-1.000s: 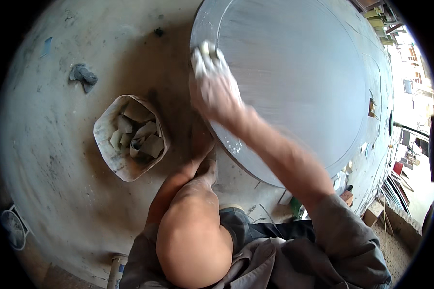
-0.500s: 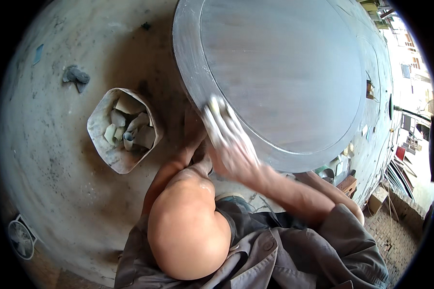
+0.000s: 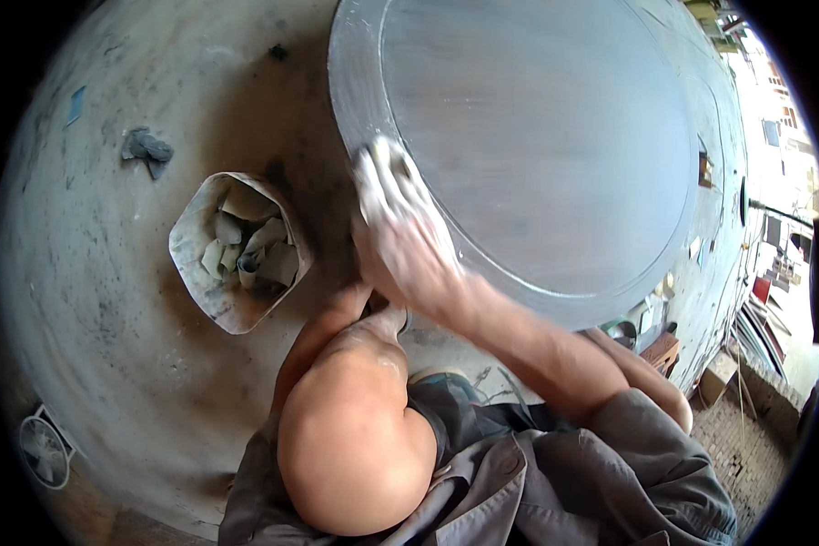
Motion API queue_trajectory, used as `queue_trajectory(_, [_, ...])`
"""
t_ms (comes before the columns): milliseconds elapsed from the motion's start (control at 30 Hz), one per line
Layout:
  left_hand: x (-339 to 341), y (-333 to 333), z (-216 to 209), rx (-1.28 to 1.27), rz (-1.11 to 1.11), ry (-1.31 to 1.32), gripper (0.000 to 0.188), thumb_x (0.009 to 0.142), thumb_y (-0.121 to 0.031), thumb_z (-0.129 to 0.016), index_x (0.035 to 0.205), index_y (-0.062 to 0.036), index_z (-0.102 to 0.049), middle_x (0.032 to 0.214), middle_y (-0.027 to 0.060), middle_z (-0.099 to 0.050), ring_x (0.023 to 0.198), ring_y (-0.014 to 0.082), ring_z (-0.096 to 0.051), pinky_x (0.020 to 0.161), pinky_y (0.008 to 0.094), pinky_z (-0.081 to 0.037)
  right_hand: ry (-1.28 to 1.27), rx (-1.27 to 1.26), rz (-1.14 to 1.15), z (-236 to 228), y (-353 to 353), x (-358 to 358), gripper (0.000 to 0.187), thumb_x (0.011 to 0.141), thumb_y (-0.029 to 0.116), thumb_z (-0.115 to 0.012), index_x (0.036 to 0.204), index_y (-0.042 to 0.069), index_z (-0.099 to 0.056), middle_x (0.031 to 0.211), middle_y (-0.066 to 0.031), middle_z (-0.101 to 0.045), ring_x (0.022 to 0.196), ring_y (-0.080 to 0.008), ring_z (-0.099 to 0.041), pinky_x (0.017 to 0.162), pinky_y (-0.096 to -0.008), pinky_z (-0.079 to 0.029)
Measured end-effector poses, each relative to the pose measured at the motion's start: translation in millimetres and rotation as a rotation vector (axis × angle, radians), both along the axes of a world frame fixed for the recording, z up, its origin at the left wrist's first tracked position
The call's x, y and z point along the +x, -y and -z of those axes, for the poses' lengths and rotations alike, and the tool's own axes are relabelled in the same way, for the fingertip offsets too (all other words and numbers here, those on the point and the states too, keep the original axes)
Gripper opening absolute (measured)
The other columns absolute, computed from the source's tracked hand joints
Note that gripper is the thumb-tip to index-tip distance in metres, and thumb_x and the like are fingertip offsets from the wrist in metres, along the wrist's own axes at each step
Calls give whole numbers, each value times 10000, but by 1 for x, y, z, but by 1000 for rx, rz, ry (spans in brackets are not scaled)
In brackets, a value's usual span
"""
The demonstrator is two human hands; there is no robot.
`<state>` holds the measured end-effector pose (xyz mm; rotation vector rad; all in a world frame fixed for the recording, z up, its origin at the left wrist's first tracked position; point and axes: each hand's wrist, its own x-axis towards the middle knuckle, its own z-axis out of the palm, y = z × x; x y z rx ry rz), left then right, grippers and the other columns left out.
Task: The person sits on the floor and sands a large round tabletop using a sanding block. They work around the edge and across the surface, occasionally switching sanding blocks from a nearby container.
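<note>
A large round grey tabletop [image 3: 537, 146] with a raised rim and an incised ring fills the upper middle. My right hand [image 3: 400, 214], its fingers coated in pale dust, presses along the near left part of the rim. The fingers lie close together, pointing away from me; anything held under them is hidden. My left forearm [image 3: 314, 341] reaches past my bare knee [image 3: 355, 437] toward the underside of the tabletop's edge. The left hand's fingers are out of sight behind the right hand and the edge.
Left of the tabletop, an open pale sack [image 3: 196, 246] holds several scraps of curled sheet. A dark crumpled rag [image 3: 147, 150] and a small blue piece [image 3: 75, 106] lie on the dusty floor. A fan [image 3: 44, 452] stands at lower left; bricks [image 3: 662, 351] and a block [image 3: 716, 378] lie at right.
My right hand has slid along the rim, up and to the left, away from me. The left forearm stays nearly in place.
</note>
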<state>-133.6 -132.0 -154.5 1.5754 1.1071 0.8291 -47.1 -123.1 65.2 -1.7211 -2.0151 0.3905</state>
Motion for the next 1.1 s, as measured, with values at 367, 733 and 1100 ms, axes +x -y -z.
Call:
queue_trajectory(367, [-8,0,6,30,-6,-30,341,915,-216,-651,1176,3,-638,1150,188,-670,1119,337,-624,968,436,-480,28,-450,8,-30,150,57,718,804,48,-570,1449,-168,-342,1506,-371,-362,1461,-459,-315,1235,-522,-191])
queue_trajectory(733, [-13,0,37,448,39,-350,345,925,-214,-635,1199,-4,-632,1170,189,-663,1124,349,-625,969,432,-484,125,-291,-139,-17,152,71,642,808,69,-553,1398,-156,-439,1490,-362,-398,1441,-436,-371,1225,-527,-223])
queue_trajectory(1100, [-9,3,17,199,92,-258,359,957,-258,-622,1221,-15,-603,1211,178,-614,1151,357,-570,985,460,-443,220,-306,-245,3,189,101,669,849,133,-590,1464,-69,-418,1542,-281,-387,1476,-383,-335,1250,-526,-183])
